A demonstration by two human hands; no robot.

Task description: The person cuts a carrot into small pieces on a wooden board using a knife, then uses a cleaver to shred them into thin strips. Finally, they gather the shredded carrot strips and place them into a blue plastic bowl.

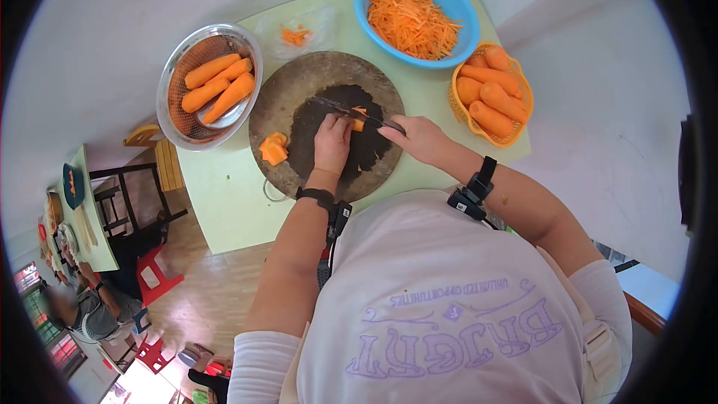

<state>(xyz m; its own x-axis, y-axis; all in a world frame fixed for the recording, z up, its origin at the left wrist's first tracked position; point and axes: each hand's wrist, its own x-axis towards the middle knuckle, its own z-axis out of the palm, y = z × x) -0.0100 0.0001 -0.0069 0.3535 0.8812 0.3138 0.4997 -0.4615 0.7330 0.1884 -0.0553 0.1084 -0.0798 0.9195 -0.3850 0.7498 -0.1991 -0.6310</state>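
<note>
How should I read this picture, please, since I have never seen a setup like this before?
There is no machine at work here: a person uses two bare hands. The single picture comes from a camera worn on the head, looking down, so the person's shirt fills the bottom. The right hand grips a knife; the left hand is at a small carrot piece on a round chopping board. Larger carrot chunks lie at the board's left. Around it on the pale green table stand a metal bowl and a yellow basket, both holding carrots, and a blue bowl of carrot shreds. How firmly the left fingers hold is unclear.
</note>
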